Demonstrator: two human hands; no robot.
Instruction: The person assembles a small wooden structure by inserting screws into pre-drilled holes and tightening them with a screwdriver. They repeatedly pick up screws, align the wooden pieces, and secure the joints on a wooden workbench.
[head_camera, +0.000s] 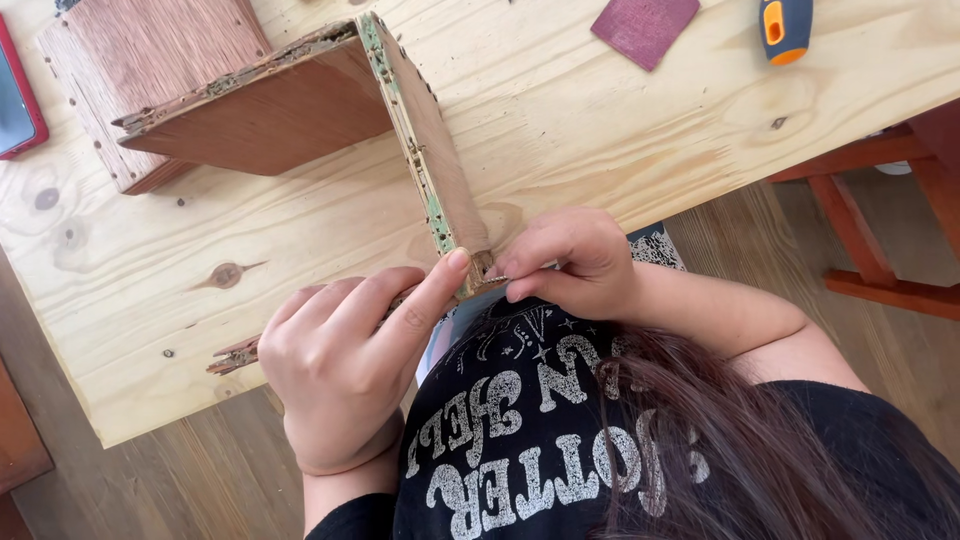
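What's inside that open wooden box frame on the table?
Inside the wooden box frame only bare pale tabletop and shadow show. Its far corner is hidden beneath the slanting panel.

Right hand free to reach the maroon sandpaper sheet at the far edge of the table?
Probably not right away. The right hand is pinching something small at the near corner of the wooden box panel. The sandpaper sheet lies in the open with bare table between, so nothing blocks the path.

You get bright, even daylight across the pale tabletop (600, 120), with no harsh glare. Soft shadows sit under the wooden box (290, 110) and beneath your hands. The frame stays sharp throughout, though the lines bow slightly toward the edges.
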